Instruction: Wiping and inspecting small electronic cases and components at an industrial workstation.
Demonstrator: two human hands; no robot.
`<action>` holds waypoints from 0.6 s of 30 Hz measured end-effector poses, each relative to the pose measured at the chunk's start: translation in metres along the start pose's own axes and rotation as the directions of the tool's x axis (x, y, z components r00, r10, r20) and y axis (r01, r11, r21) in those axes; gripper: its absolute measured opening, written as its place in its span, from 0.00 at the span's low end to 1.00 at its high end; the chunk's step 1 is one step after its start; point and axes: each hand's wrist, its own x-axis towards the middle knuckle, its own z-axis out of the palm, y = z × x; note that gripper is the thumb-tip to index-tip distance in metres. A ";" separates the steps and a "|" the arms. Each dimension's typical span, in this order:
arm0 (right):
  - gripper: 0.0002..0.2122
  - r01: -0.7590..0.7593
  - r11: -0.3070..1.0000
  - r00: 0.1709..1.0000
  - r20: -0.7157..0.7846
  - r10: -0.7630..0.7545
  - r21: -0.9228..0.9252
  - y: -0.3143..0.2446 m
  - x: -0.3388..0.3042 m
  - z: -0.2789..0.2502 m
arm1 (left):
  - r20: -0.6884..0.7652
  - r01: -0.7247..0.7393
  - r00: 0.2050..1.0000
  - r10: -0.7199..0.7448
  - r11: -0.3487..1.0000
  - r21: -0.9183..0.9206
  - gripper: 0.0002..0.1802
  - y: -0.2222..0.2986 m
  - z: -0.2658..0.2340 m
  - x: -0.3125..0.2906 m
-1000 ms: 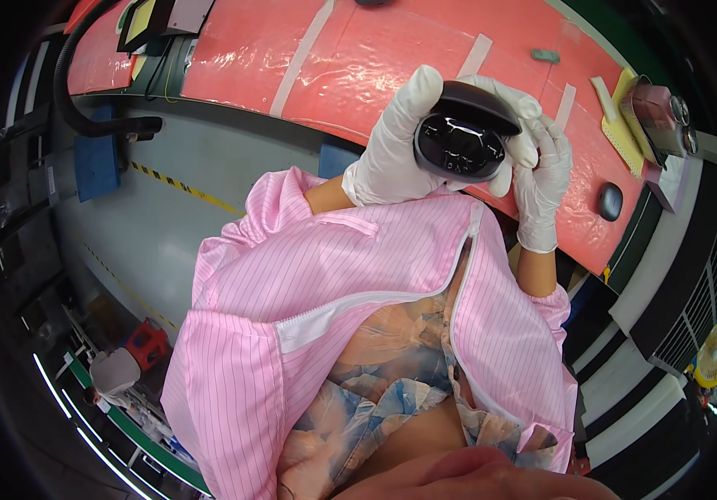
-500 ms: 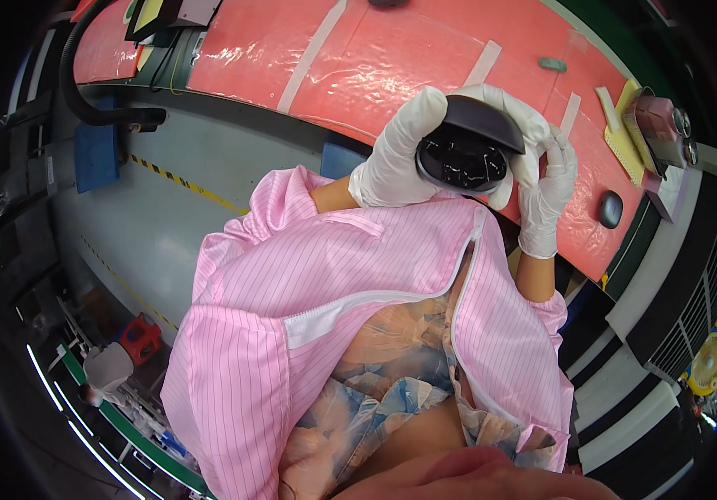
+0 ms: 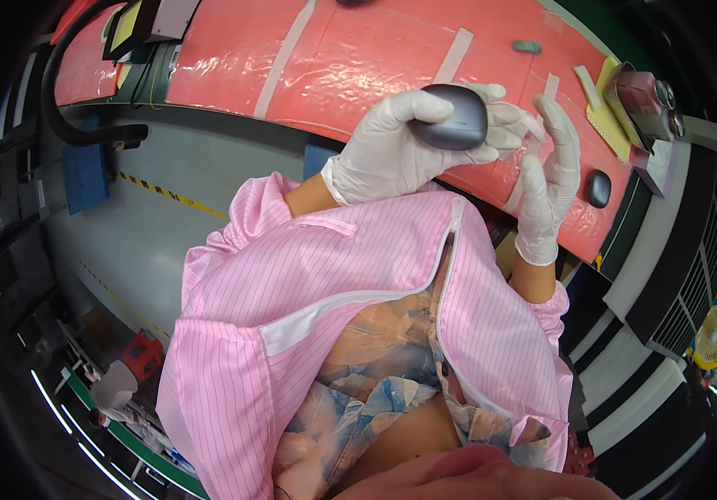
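My left hand [image 3: 387,154], in a white glove, grips a dark grey rounded case [image 3: 453,121], which looks like an earbud charging case. Its lid is closed, with the thumb on the smooth top and the fingers spread beyond and below it. To the right, my gloved right hand [image 3: 552,179] is raised with nothing in it, thumb and fingers apart, not touching the case. A second dark rounded case [image 3: 598,189] lies on the red-covered table [image 3: 367,62], just right of my right hand.
A small grey-green block [image 3: 527,47] lies toward the table's far side. At right stand yellow sheets [image 3: 608,112] and a reddish container [image 3: 635,98]. A black hose [image 3: 52,108] curves down at left. A yellow fan [image 3: 713,333] is far right; a red stool [image 3: 142,355] is lower left.
The case was open, its glossy black inside showing, with both hands on it; now it is closed in my left hand alone. My right hand has come away, its fingers opened.
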 end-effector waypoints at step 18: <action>0.35 0.228 0.931 0.937 0.326 -0.130 -0.284 -0.020 0.005 0.011 | 0.058 0.281 0.960 -0.275 0.932 -0.228 0.31 0.001 -0.002 0.001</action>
